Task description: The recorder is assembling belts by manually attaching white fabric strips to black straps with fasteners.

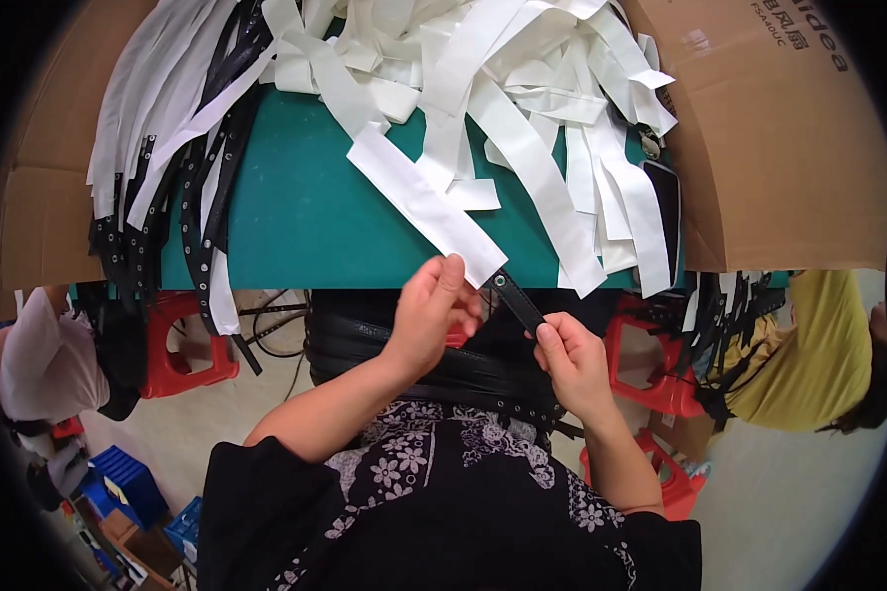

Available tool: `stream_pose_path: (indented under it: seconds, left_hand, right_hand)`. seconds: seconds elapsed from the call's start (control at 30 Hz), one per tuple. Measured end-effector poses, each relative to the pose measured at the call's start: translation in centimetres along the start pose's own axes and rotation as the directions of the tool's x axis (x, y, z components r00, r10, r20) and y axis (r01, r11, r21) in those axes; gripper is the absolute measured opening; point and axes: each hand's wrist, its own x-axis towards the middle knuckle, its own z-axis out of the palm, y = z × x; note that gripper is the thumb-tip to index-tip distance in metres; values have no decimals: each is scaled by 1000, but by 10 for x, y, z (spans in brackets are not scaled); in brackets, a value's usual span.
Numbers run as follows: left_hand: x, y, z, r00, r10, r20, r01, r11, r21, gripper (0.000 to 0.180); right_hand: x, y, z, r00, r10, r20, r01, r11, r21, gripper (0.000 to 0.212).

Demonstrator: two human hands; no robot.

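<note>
Left hand (430,309) pinches white strip (426,205) near lower end, apparently steadying it. Right hand (575,359) grips black belt (517,302) below, likely keeping both aligned. Strip slants over green table (306,197); belt past edge.

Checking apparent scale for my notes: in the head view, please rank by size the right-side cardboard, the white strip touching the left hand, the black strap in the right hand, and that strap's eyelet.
1. Right-side cardboard
2. White strip
3. Black strap, visible part only
4. Eyelet
</note>
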Motion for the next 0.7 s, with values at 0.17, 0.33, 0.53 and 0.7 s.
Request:
stream_pose_path:
  seconds: [0.17,0.33,0.53,0.7]
  left_hand:
    - [-4,-13,-21,996,24,81,-45,963,265,25]
    - [-17,-33,-17,975,13,221,-79,953,292,18]
    - [-32,-72,-9,912,-189,363,56,936,346,13]
    - [-29,-88,-7,888,-311,339,159,899,407,15]
  right_hand:
    - [-7,3,-1,998,24,57,-23,999,-23,18]
    - [-43,37,-16,980,194,-36,-189,974,124,14]
    - [-60,25,-14,972,233,-41,-222,959,175,15]
    - [-52,30,-5,983,127,-130,-80,945,319,37]
